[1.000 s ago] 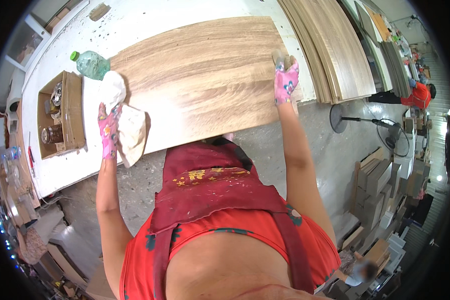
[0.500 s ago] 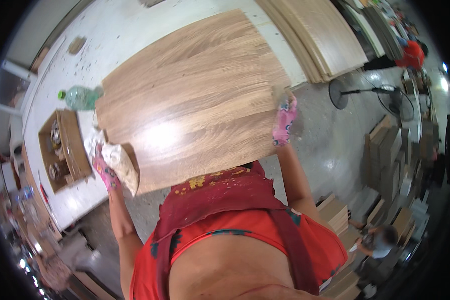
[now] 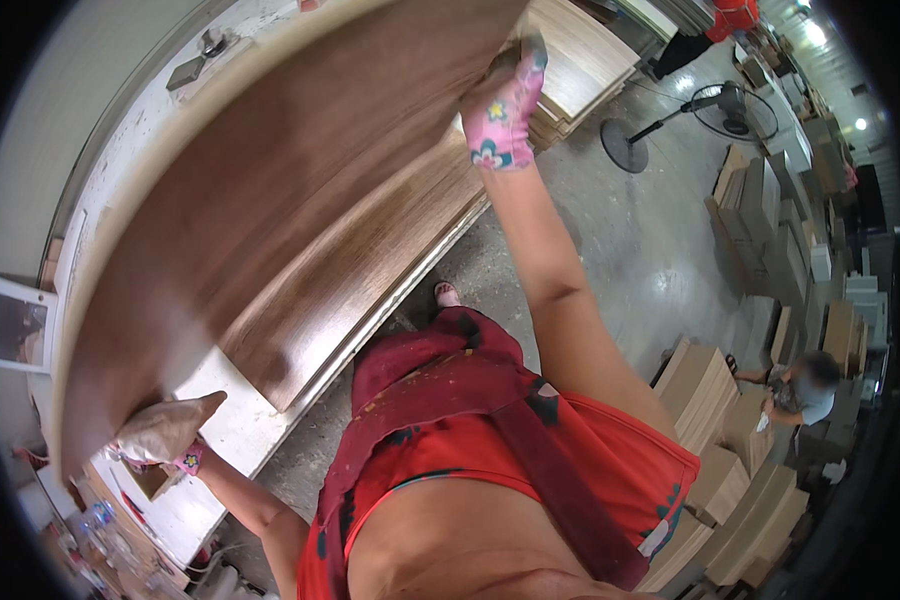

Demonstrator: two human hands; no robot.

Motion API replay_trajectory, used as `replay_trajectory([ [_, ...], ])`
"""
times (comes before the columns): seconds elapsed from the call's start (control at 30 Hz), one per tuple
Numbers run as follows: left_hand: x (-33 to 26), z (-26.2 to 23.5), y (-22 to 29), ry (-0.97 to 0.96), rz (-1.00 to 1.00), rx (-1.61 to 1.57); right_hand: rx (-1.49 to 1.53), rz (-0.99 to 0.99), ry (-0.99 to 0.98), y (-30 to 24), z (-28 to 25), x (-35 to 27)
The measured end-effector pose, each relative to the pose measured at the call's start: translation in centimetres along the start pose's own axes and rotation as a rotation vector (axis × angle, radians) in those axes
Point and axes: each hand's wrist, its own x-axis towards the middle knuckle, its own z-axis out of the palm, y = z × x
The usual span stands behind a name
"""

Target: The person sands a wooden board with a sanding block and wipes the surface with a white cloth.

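A large wood-grain board is tilted up off the white table, its brown face toward me. My right hand, in a pink flowered glove, is closed on the board's right end. At the lower left end, my left hand, in a similar glove, grips a pale crumpled cloth against the board; most of its fingers are hidden. Beneath the raised board, another wood-grain panel lies on the table along its near edge.
Stacked panels stand beyond my right hand. On the floor to the right are a fan and piles of boards. One person is at the lower right; another is at the top. A cardboard box shows partly by my left hand.
The board has gone from lying flat to tilted up, turning its other face toward me. My right hand rose with its end; my left moved down and left with the cloth. A panel underneath now shows.
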Motion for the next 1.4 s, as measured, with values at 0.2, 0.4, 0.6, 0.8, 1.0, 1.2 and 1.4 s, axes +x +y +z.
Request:
replay_trajectory([
  [0.2, -3.1, 0.3, -2.3, -0.041, -0.086, 0.068, -0.067, 0.135, 0.188, -5.7, 3.5, -2.7],
  [0.4, -6.1, -1.0, -2.7, 0.020, -0.132, 0.077, 0.086, 0.101, -0.492, -5.4, -4.6, -5.0],
  [0.6, -7.3, -1.0, -2.6, 0.097, -0.172, 0.017, -0.392, -0.050, -0.118, -2.6, -10.2, -5.5],
  [0.8, -7.6, -3.2, -0.4, 0.238, -0.040, -0.038, -0.838, -0.222, -0.008, -3.2, -13.3, -5.8],
  [1.0, -7.9, 2.0, 1.8, 0.010, 0.404, 0.826, -0.817, -0.071, -0.032, -3.0, -11.9, -7.2],
  [1.2, -14.9, 17.8, 0.7, -0.542, 0.621, 0.504, -0.812, 0.060, -0.264, 0.2, -6.4, -9.8],
  [1.4, -15.5, 19.7, -3.0, -0.927, 0.683, 0.595, -0.879, 0.192, -0.504, 4.1, -1.3, -13.4],
])
